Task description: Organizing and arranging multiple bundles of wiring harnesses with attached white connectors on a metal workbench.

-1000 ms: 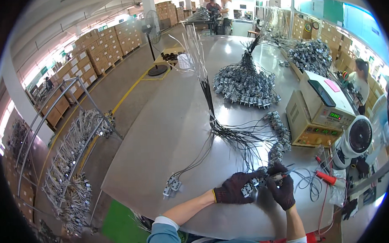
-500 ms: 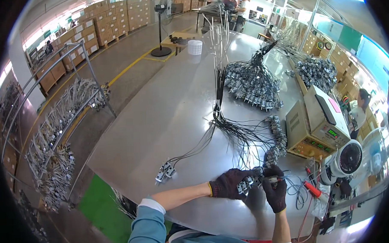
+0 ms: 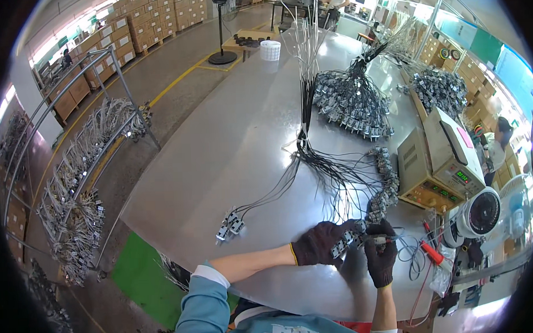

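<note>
Left hand [image 3: 319,245] fingers grip a connector [image 3: 346,240]; right hand [image 3: 380,253] fingers pinch a probe [image 3: 379,239] against it, near the worktop [image 3: 242,138] front edge.

Bare table [image 3: 219,162] lies open left of the hands; black wires [image 3: 331,170] fan ahead, and the tester [image 3: 437,166] and fan [image 3: 479,213] block the right.

black gloves [image 3: 322,245], grey table [image 3: 231,156], black wires [image 3: 331,170], green floor mat [image 3: 138,276], beige tester [image 3: 439,166]
</note>
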{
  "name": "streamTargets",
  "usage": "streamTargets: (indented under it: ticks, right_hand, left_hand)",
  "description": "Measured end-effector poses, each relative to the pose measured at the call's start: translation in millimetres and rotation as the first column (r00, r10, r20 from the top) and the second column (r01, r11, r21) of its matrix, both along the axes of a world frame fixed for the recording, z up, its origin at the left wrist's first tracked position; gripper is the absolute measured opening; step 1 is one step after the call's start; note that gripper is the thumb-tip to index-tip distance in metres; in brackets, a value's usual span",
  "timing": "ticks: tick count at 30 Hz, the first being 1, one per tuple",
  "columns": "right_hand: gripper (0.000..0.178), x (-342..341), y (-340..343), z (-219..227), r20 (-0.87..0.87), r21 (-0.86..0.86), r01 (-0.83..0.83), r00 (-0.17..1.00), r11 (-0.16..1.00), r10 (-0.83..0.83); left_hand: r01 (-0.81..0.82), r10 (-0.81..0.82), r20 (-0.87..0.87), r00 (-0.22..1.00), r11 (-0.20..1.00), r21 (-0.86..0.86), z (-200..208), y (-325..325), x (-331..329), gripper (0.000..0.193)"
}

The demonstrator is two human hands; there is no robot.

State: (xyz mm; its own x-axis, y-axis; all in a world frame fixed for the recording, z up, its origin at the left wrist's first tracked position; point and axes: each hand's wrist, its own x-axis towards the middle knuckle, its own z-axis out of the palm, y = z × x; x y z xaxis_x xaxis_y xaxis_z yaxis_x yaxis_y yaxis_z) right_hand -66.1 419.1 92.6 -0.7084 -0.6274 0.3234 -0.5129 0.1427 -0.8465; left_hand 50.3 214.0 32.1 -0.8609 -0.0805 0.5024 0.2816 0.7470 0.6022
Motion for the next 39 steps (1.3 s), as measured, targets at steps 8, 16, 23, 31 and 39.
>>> streamTargets:
  ticks: [8, 16, 23, 31, 39]
  right_hand:
    - [0.056, -7, -1, -18, 0.026, -0.046, 0.054, 0.998, 0.998, -0.052]
    - [0.052, -3, 6, -27, -0.012, -0.016, 0.065, 0.998, 0.998, -0.066]
    - [0.063, -3, 1, -20, 0.028, -0.049, 0.033, 0.999, 0.998, -0.032]
    - [0.059, -3, -11, -4, 0.194, -0.087, 0.033, 0.981, 0.996, -0.016]
    - [0.039, -13, -10, 8, 0.084, 0.12, -0.01, 0.996, 0.993, 0.0]
  left_hand:
    - [0.016, -0.016, -0.101, 0.995, 1.0, -0.003, -14, -6, -1, 0.121]
    - [0.052, -0.052, 0.021, 0.998, 0.999, -0.008, -12, -3, 6, 0.13]
    - [0.334, -0.336, 0.036, 0.941, 0.942, 0.041, -4, -38, 1, 0.115]
    - [0.167, -0.185, 0.187, 0.965, 0.98, 0.108, 1, -41, -5, 0.128]
    - [0.132, -0.136, 0.131, 0.982, 0.991, 0.037, -15, -38, -6, 0.142]
